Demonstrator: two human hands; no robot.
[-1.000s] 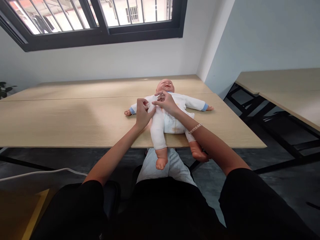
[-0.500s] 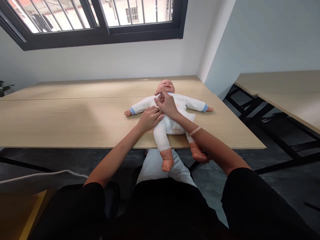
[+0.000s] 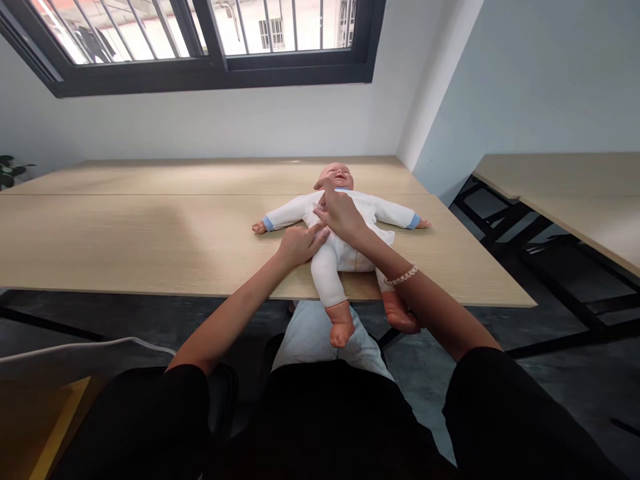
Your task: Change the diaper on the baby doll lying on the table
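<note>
A baby doll [image 3: 343, 257] lies on its back on the table, dressed in a white top and trousers with blue cuffs. Its head points to the wall, and its feet hang past the front edge. My left hand [image 3: 303, 241] rests at the doll's side on the left, its fingers closed on the edge of the white top [image 3: 384, 233]. Over the doll's chest is my right hand [image 3: 339, 212], index finger stretched toward the head, the others curled in. Whatever the curled fingers hold is hidden.
The doll lies on a light wooden table [image 3: 125, 247] standing against the wall below a barred window [image 3: 215, 77]. Another wooden table [image 3: 565, 180] with a black frame stands to the right. At lower left are a white cable [image 3: 100, 345] and a yellow-edged surface [image 3: 65, 427].
My right index finger has straightened toward the doll's head. My left fingers have shifted slightly at the top's edge. The whole view has moved a little.
</note>
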